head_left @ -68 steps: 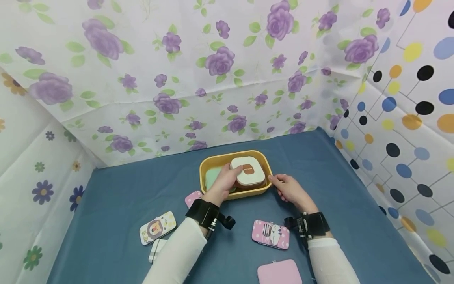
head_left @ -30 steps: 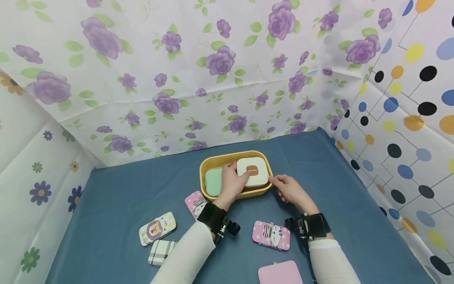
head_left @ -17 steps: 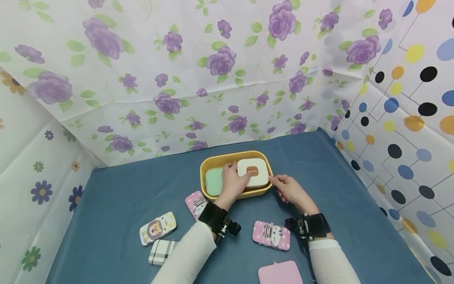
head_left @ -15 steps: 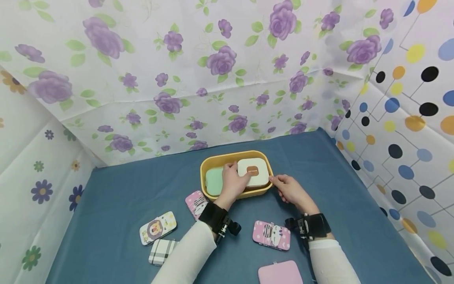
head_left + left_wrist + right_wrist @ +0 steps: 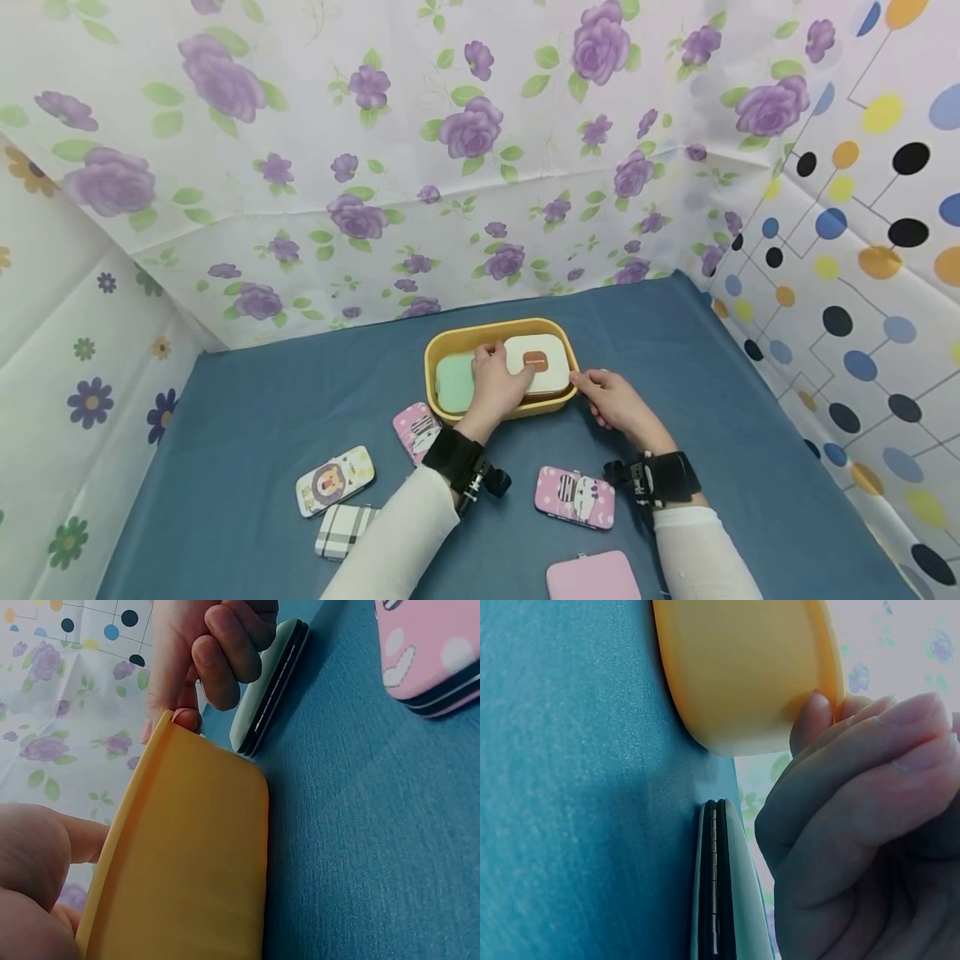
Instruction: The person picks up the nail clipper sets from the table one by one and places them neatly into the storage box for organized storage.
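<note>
A yellow basket [image 5: 450, 337] stands at the back middle of the blue tabletop. Inside it a mint green case [image 5: 453, 385] lies at the left, and a square white box [image 5: 551, 379] with a brown label sits at the right end. My left hand [image 5: 497, 385] reaches over the front rim and holds the white box by its left side, thumb on the lid; the other fingertips are partly hidden. At the basket's right front corner, my right hand [image 5: 613, 398] pinches the rim, as the right wrist view also shows. Beside that hand is a pale green hinged case [image 5: 746, 900].
A pink cat-print case [image 5: 574, 497] and a plain pink case [image 5: 592, 577] lie in front. To the left are a lion-print case [image 5: 334, 482], a plaid case [image 5: 341, 531] and another pink case [image 5: 414, 429], partly behind my left arm. Patterned cloth walls surround the table.
My left hand has moved right with the white box, which now lies flatter in the basket's right end. More of the mint green case shows. My right hand stays on the rim.
</note>
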A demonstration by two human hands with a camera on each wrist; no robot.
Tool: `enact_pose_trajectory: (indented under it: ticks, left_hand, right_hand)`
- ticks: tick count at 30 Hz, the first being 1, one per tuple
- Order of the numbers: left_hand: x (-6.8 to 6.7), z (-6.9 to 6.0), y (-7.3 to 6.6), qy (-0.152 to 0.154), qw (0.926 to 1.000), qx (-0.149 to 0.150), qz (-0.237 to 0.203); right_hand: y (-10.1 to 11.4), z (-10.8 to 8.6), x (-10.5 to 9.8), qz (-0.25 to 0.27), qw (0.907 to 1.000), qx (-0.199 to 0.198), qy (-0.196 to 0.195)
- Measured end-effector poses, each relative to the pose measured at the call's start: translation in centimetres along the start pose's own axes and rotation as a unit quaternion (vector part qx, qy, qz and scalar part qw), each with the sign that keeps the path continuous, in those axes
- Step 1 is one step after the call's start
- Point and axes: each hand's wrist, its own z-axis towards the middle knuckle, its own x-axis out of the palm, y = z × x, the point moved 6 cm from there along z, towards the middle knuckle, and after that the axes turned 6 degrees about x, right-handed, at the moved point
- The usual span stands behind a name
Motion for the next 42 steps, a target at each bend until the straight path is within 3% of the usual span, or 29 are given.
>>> enact_pose_trajectory:
  ticks: [8,21,27,33,37,42]
  left_hand:
    - [-0.5,0.0,0.2,-0.030,0.9992,0.005,-0.024]
    - [-2.2,-0.9,-1.2,-0.059,0.9917,0.088,-0.073]
    - [-5.0,-2.2,-2.4,-0.063,0.9886,0.126,-0.052]
    - [-8.2,-4.1,-2.4,-0.077,0.9830,0.166,-0.017]
    - [-10.3,-5.6,-1.5,-0.085,0.9784,0.188,-0.003]
    - [-12.7,-7.3,0.9,-0.092,0.9754,0.199,0.022]
  right_hand:
    - [-0.1,-0.1,0.1,-0.003,1.0000,-0.006,0.003]
    - [-0.2,0.0,0.0,-0.007,1.0000,-0.004,0.005]
    - [-0.1,-0.1,0.0,-0.004,1.0000,-0.006,0.004]
    - [-0.3,0.0,-0.2,-0.007,1.0000,-0.005,-0.001]
    - [-0.3,-0.1,-0.2,-0.004,1.0000,-0.003,-0.002]
    - [0.0,-0.2,0.0,-0.006,0.9999,-0.008,0.004]
